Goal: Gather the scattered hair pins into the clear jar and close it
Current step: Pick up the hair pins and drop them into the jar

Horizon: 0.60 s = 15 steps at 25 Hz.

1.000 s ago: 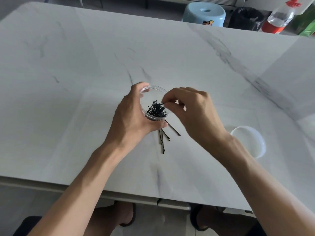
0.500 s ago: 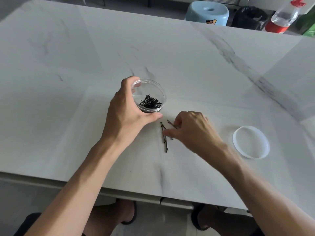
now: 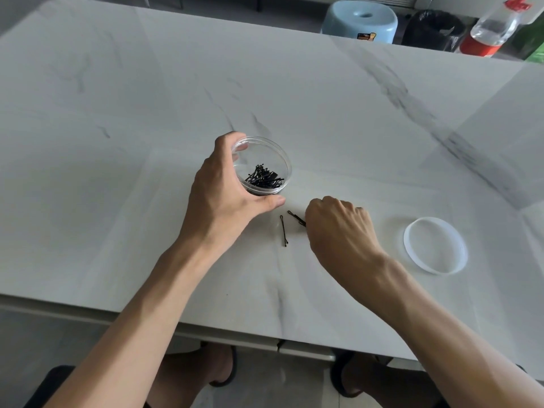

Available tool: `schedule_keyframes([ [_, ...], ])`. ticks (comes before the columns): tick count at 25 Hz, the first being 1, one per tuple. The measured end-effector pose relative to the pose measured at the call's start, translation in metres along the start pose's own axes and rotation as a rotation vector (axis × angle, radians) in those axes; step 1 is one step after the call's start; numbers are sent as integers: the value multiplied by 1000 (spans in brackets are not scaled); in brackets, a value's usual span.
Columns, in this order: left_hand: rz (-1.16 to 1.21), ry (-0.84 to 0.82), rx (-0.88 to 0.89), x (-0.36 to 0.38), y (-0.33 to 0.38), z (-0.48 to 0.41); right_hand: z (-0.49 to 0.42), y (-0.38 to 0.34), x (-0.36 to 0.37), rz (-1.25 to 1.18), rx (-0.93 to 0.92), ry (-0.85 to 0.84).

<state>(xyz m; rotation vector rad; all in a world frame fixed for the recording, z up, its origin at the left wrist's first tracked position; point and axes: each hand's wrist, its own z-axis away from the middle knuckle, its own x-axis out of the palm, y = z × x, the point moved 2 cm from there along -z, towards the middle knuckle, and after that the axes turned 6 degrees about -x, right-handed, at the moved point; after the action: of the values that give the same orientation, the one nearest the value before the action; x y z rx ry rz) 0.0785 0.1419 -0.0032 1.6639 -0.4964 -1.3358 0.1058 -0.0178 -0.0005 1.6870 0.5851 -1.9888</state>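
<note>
A clear jar (image 3: 266,154) stands on the white marble table (image 3: 117,142), with several black hair pins (image 3: 265,178) inside. My left hand (image 3: 226,192) wraps around its left and front side. Just right of it, my right hand (image 3: 338,228) is curled low over the table, fingertips pinching hair pins (image 3: 295,217) that stick out to the left. One loose hair pin (image 3: 283,231) lies on the table between my hands. The jar's round clear lid (image 3: 435,244) lies flat to the right.
Beyond the table's far edge are a light blue stool (image 3: 359,20), a black bin (image 3: 432,29) and a plastic bottle (image 3: 494,25) with a red cap. The table's front edge (image 3: 206,334) runs just below my forearms.
My right hand left the jar mouth, came down to the table and closed on pins. One pin now lies apart to the left. My left hand stayed on the jar.
</note>
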Motion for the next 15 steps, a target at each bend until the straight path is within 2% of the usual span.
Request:
schedule_keyframes([
  [4,-3,1,0,2,1,0,3,-8,2,20,-74,-16],
  [11,-6,-3,0,3,2,-1,-1,0,-2,-74,38,-30],
  [15,-3,-9,-4,3,1,-1,-2,3,8,-77,20,-14],
])
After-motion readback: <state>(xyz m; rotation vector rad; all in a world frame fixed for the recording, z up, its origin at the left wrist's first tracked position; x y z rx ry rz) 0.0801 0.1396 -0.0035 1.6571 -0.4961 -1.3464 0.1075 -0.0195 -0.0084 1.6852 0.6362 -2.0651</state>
